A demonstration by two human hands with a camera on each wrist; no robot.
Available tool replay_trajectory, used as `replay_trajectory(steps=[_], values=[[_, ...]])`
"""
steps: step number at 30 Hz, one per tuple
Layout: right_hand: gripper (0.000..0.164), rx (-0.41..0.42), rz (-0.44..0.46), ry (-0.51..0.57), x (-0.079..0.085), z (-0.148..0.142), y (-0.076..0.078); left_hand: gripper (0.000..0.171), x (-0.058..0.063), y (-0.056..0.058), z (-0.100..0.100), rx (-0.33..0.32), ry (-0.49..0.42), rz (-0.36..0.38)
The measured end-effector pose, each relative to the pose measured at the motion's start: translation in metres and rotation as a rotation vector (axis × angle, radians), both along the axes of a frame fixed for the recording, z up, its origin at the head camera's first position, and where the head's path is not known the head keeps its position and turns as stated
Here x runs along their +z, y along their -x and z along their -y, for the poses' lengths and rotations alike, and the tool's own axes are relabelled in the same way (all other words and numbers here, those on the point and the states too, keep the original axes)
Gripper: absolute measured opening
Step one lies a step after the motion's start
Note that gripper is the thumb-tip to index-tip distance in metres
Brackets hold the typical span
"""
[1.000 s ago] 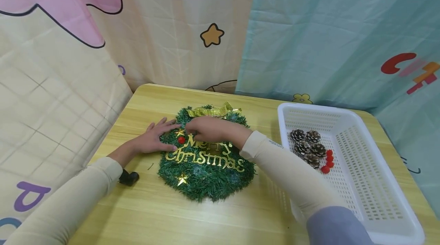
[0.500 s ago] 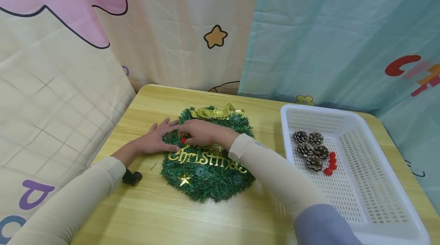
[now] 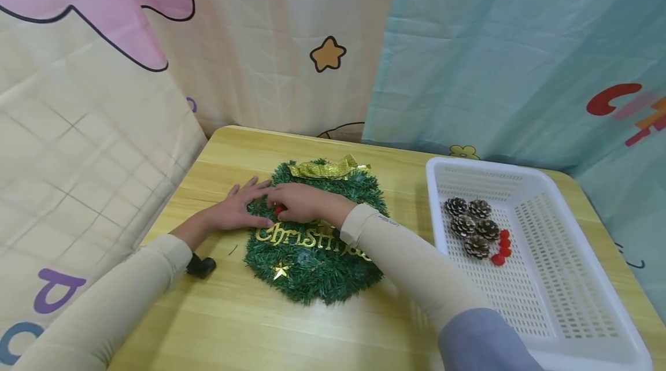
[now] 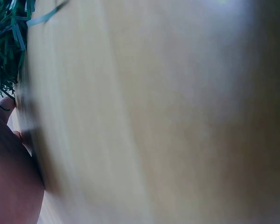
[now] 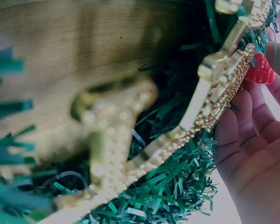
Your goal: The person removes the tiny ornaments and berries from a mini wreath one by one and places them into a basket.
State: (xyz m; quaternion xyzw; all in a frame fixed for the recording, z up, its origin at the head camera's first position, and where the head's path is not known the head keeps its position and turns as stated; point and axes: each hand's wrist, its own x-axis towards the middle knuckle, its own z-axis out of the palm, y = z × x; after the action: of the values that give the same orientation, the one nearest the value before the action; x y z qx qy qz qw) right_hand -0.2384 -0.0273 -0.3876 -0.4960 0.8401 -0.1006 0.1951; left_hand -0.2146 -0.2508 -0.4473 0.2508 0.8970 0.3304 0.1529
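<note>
A round green Christmas wreath (image 3: 312, 278) lies on the table with gold "Merry Christmas" lettering (image 3: 307, 241) across it. My left hand (image 3: 236, 209) rests at its left edge, fingers spread and thumb toward the lettering. Over the wreath's upper left, my right hand (image 3: 302, 202) has its curled fingers and thumb around a red berry (image 3: 279, 210). In the right wrist view the red berry (image 5: 260, 70) shows between the fingers (image 5: 228, 130) and the gold lettering (image 5: 210, 102). Part of the lettering is hidden under the right hand and forearm.
A white plastic basket (image 3: 562, 203) at the right holds several pine cones (image 3: 476, 247) and red berries (image 3: 498, 259). A gold bow (image 3: 328, 170) tops the wreath, with a gold star (image 3: 280, 270) lower down. A small black object (image 3: 202, 267) lies by the left sleeve.
My right hand has moved left and slightly down, from above the "Merry" lettering to the red berry, now partly covering it. The left hand stays in place.
</note>
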Motion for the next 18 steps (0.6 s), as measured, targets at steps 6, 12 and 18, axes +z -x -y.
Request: replay_trajectory(steps=[6, 12, 18], values=[[0.026, 0.006, -0.015, -0.006, 0.0008, -0.0009, -0.0007, 0.086, -0.0003, 0.0001, -0.0006, 0.004, 0.007, 0.002], [0.02, 0.014, -0.035, -0.006, -0.0007, -0.0011, -0.0001, 0.087, -0.0024, 0.0013, -0.0002, 0.007, 0.014, 0.003], [0.009, 0.014, -0.032, 0.004, -0.003, -0.0005, 0.0012, 0.087, -0.0023, 0.0011, 0.0004, 0.011, 0.011, -0.003]])
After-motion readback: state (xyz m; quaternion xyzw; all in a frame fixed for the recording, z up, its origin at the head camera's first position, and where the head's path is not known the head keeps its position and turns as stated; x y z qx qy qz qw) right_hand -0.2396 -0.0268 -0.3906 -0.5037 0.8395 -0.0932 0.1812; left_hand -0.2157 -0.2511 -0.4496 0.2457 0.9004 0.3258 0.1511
